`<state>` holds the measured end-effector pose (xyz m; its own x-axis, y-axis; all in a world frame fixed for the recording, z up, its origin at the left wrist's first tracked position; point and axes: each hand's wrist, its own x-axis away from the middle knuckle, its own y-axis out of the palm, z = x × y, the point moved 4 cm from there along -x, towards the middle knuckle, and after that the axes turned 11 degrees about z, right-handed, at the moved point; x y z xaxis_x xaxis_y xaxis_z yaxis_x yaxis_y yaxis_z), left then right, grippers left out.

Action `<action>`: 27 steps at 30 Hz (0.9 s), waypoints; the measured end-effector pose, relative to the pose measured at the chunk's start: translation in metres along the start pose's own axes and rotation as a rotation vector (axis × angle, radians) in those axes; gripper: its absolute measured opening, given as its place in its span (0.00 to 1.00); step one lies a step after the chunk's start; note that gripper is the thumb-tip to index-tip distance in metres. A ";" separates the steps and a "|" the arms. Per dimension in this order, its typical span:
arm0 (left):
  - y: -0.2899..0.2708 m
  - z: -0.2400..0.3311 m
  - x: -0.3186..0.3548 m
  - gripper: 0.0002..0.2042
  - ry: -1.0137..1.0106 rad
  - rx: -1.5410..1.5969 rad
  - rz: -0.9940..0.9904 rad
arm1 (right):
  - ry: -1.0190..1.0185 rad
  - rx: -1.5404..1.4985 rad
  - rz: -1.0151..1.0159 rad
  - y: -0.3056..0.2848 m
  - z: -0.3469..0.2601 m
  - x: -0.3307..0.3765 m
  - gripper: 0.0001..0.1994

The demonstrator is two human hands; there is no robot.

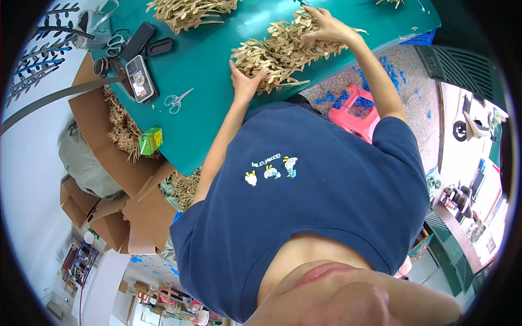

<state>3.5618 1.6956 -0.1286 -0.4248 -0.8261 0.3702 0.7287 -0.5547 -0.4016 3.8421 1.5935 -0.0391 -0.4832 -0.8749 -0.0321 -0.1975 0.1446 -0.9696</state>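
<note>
A bunch of gold-coloured artificial leaf stems (280, 49) lies along the near edge of the green table (206, 62). My left hand (247, 82) grips its left end, the thumb over the leaves and the fingers round the outer side. Farther right, my right hand (330, 28) straddles the bunch's other end with thumb and fingers apart on either side of it. A small dark item, too cut off to name, shows by the right fingertips at the top edge. Another gold leaf bunch (187, 13) rests farther back, left of the one I hold.
Left on the table are small scissors (175, 101), a phone (141, 80), dark cases (138, 42) and a green drink carton (151, 141) at the edge. An open cardboard box (100, 130) with gold foliage stands beside it. A pink stool (353, 117) is on the right.
</note>
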 end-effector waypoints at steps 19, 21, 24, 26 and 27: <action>-0.004 -0.001 0.013 0.39 -0.178 0.761 -0.129 | 0.034 -0.664 0.113 0.006 -0.118 0.050 0.43; -0.016 0.015 0.023 0.32 -0.263 0.958 -0.244 | 0.057 -0.660 -0.054 0.008 -0.141 0.065 0.45; -0.021 0.025 0.032 0.27 -0.149 0.641 -0.014 | -0.025 -0.989 -0.120 0.012 -0.132 0.057 0.40; -0.027 0.028 0.034 0.29 -0.192 0.546 0.004 | 0.142 -0.836 0.062 -0.015 -0.087 0.037 0.33; -0.025 0.029 0.029 0.28 -0.204 0.574 -0.040 | -0.033 -0.486 0.377 0.006 -0.037 0.018 0.32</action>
<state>3.5469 1.6878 -0.0838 -0.3873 -0.7388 0.5516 0.9117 -0.3958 0.1101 3.8012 1.5957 -0.0363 -0.5705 -0.7352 -0.3660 -0.3884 0.6342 -0.6685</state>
